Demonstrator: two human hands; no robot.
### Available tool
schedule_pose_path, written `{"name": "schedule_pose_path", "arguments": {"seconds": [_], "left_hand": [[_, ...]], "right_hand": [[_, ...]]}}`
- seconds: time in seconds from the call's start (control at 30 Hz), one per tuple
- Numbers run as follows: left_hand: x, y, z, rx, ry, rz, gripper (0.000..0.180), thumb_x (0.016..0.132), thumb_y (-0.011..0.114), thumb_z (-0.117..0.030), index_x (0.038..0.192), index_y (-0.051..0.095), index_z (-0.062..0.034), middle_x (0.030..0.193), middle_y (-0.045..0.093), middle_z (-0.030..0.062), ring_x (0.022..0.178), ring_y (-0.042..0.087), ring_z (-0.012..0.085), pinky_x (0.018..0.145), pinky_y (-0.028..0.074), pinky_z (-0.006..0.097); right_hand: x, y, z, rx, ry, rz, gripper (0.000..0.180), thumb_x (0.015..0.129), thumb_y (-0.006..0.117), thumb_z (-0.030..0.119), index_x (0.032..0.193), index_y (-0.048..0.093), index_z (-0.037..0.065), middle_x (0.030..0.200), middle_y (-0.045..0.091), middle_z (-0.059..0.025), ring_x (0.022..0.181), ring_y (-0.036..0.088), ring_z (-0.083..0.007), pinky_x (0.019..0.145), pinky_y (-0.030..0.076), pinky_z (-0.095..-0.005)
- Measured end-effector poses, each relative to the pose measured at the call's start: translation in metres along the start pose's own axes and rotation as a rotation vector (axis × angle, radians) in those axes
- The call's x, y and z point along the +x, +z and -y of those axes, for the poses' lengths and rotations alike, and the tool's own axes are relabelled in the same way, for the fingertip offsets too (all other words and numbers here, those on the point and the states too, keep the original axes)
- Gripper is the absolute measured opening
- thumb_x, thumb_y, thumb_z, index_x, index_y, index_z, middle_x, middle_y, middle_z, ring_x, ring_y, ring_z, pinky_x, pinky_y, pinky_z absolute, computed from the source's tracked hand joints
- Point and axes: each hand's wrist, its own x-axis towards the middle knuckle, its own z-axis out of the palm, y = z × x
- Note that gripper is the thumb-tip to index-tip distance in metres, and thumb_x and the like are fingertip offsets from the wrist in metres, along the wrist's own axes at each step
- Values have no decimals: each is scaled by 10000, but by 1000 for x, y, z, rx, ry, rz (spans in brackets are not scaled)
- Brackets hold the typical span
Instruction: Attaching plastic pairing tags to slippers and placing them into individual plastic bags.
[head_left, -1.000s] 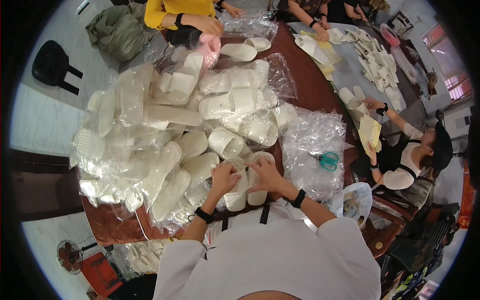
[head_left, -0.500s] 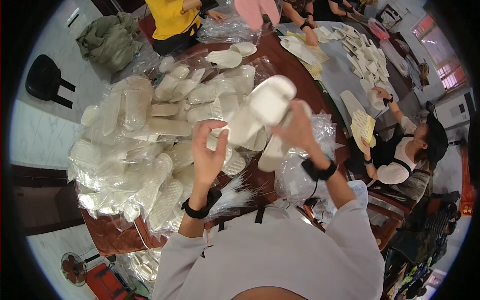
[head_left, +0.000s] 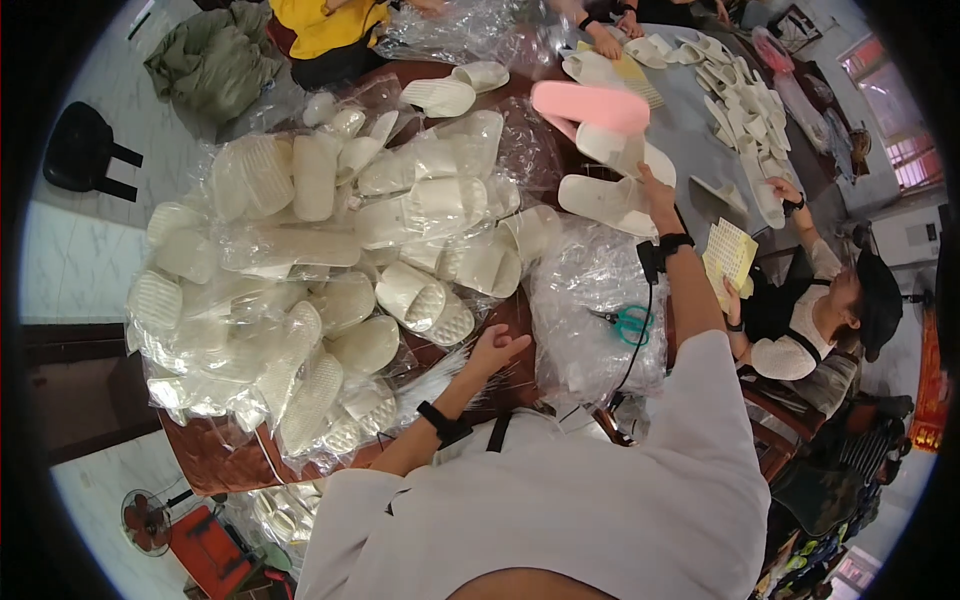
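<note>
Here's a table draped in reddish-brown cloth [head_left: 215, 455], and on it one pair of teal-handled scissors [head_left: 621, 321], our landmark, lying on a stack of clear plastic bags [head_left: 575, 290]. Beyond and right of the scissors stands a grey-topped table [head_left: 683, 105]. Pale tiled floor [head_left: 100, 260] far to their left, carrying one black stool [head_left: 80, 150]; nearer the wearer on that side, one fan [head_left: 147, 522] and one red box [head_left: 208, 550].

Now the count! Just beyond the scissors, two white open-toed slippers [head_left: 603, 203], side by side, the right hand [head_left: 655, 190] on them, fingers touching; whether they grip, I cannot tell. Past those, one pink slipper [head_left: 592, 107] with the edge of a second beneath. Left of the scissors, the left hand [head_left: 497, 352] hovers, fingers loose and holding nothing. Further left, a heap of bagged white slippers [head_left: 435, 210], too overlapped to number. Two yellow printed sheets [head_left: 730, 255]: one beyond the scissors, one to their right, held by a black-capped co-worker [head_left: 875, 300].
</note>
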Motion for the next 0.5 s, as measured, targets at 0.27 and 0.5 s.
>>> {"name": "schedule_pose_path", "arguments": {"seconds": [0.27,0.5], "left_hand": [[75,46,34,-67,-54,99,779,777,802,-287,1327,371,59,1149,599,121,1037,578,180,893,472,330],[106,67,52,-263,63,-64,548,773,786,-156,1195,510,57,1004,653,114,864,633,170,742,541,318]], "right_hand": [[-7,9,-49,197,-168,15,759,835,709,426,1330,461,-92,1243,578,-206,1102,574,-250,898,472,-345],[-142,-59,-91,424,-297,-481,352,931,599,134,1214,538,-65,1138,592,-159,1032,566,-215,908,450,-317]]}}
